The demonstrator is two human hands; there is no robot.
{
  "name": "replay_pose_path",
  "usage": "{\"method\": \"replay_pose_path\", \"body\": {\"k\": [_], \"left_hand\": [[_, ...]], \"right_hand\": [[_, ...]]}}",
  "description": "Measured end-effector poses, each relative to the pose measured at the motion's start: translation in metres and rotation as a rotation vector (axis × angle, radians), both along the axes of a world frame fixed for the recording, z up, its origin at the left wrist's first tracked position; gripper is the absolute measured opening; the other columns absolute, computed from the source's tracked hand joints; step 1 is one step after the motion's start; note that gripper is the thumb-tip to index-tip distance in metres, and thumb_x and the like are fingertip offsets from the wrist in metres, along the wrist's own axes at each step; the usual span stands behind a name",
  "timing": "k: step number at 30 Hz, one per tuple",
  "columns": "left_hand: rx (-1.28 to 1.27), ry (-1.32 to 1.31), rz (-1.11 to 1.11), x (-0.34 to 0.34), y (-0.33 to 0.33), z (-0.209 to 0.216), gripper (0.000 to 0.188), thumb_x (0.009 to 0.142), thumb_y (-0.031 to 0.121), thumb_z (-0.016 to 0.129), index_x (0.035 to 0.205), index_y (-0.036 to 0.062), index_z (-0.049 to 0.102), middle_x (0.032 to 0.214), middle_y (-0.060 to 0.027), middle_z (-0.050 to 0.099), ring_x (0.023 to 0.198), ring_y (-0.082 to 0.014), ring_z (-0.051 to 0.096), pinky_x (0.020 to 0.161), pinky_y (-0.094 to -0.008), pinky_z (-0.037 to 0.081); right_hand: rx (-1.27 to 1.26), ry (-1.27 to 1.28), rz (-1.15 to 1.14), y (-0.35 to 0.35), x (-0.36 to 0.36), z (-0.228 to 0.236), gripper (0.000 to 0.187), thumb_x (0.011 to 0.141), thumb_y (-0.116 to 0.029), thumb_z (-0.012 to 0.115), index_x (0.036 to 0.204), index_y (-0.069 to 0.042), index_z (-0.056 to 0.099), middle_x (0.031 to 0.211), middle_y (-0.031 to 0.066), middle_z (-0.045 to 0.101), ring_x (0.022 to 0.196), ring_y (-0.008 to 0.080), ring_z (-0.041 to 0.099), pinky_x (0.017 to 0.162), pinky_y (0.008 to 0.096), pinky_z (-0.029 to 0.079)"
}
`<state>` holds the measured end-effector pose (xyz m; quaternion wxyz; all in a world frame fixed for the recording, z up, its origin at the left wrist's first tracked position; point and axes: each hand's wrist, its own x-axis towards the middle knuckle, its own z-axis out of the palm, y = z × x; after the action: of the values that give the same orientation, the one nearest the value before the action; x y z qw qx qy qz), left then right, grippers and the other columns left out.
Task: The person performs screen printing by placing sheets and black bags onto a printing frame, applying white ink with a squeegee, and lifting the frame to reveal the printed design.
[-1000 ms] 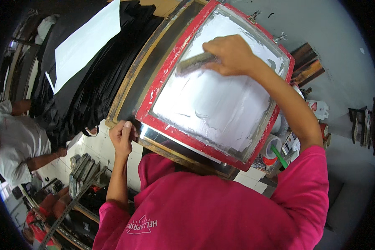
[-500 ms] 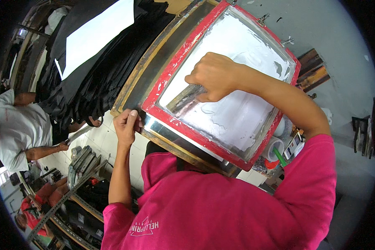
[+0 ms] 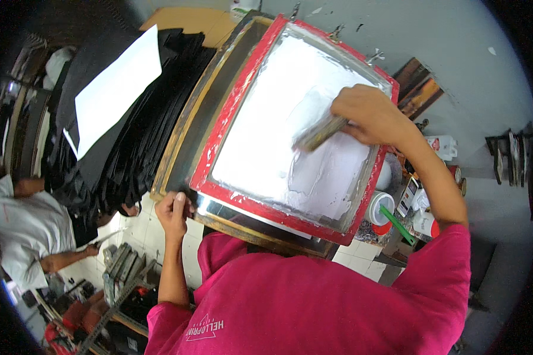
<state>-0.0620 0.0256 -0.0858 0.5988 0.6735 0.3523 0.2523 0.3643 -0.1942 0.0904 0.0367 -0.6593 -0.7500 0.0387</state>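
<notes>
My right hand (image 3: 370, 112) is closed around a wooden-handled squeegee (image 3: 320, 135), tilted over the right half of a red-framed printing screen (image 3: 266, 215). White ink (image 3: 257, 127) covers much of the mesh, thick and smeared around the squeegee. Part of the squeegee's grip end is hidden by my fingers. Under the screen lies a dark board with a worn wooden rim (image 3: 170, 145). My left hand (image 3: 173, 214) grips the near left edge of this board, thumb on top, just left of the screen's corner.
A tall stack of black fabric (image 3: 160, 100) with a white sheet (image 3: 118, 92) on top stands left. Beyond it is a co-worker in a white shirt (image 3: 32, 219). At right are a white tub (image 3: 380, 207), a green-handled tool (image 3: 400, 228) and a grey wall (image 3: 456, 65).
My right hand has moved the squeegee from the left part of the screen toward the right. My left hand stays on the board's edge. The whole view has shifted slightly.
</notes>
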Motion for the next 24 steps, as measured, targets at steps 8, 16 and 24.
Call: {"method": "replay_pose_path", "body": {"k": [8, 16, 24], "left_hand": [[-0.053, -0.034, -0.070, 0.006, 0.004, 0.009, 0.038, 0.103, 0.028, 0.062, 0.075, 0.0015, 0.062, 0.060, -0.0062, 0.063, 0.047, -0.0085, 0.052, 0.044, -0.0236, 0.038], [-0.163, -0.032, -0.161, 0.003, 0.012, 0.010, 0.035, 0.104, 0.028, 0.060, 0.081, 0.0017, 0.064, 0.061, -0.0051, 0.063, 0.047, -0.0081, 0.051, 0.045, -0.0229, 0.038], [-0.053, 0.070, -0.351, 0.017, 0.052, 0.035, 0.039, 0.105, 0.027, 0.059, 0.078, 0.0003, 0.067, 0.062, -0.0024, 0.063, 0.051, -0.0069, 0.054, 0.046, -0.0234, 0.040]], "right_hand": [[0.287, -0.135, -0.527, -0.029, 0.029, -0.101, 0.030, 0.080, -0.016, 0.074, 0.105, -0.008, 0.059, 0.103, 0.0121, 0.067, 0.099, 0.0341, 0.065, 0.082, 0.0465, 0.051], [0.276, -0.152, -0.685, 0.011, 0.096, -0.064, 0.038, 0.087, -0.029, 0.071, 0.114, -0.005, 0.062, 0.099, 0.0192, 0.071, 0.097, 0.0425, 0.066, 0.083, 0.0528, 0.051], [-0.020, 0.009, -1.094, -0.006, 0.037, -0.054, 0.049, 0.085, -0.044, 0.068, 0.106, 0.000, 0.068, 0.090, 0.0248, 0.072, 0.089, 0.0441, 0.070, 0.083, 0.0521, 0.053]]}}
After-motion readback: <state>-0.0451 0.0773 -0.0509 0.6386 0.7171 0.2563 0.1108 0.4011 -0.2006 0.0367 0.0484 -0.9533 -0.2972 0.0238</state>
